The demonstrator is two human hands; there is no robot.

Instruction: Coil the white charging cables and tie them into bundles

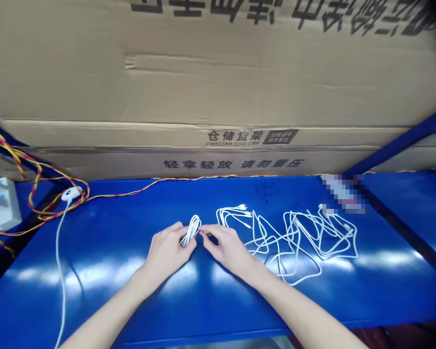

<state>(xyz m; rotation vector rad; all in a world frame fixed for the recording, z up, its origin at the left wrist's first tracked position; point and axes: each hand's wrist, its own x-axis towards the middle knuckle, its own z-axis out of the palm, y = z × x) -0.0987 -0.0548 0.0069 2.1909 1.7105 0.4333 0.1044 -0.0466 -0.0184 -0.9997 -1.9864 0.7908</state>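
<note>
A white cable (192, 230), folded into a small bundle of loops, is held upright between the thumb and fingers of my left hand (169, 247). My right hand (228, 246) is at the bundle's right side, thumb and fingers pinched together against it; whatever small part sits between those fingertips is hidden. Just to the right, more white cables (294, 237) lie loosely tangled on the blue shelf (138, 305). Several white plug ends (244, 209) lie side by side at the tangle's left.
Large cardboard boxes (203, 87) form a wall behind the shelf. Red and yellow twisted wires (39, 194) hang at the left and run along the back edge. A white device (71, 194) with a white cord lies there too. Blue posts (396, 140) stand at both sides.
</note>
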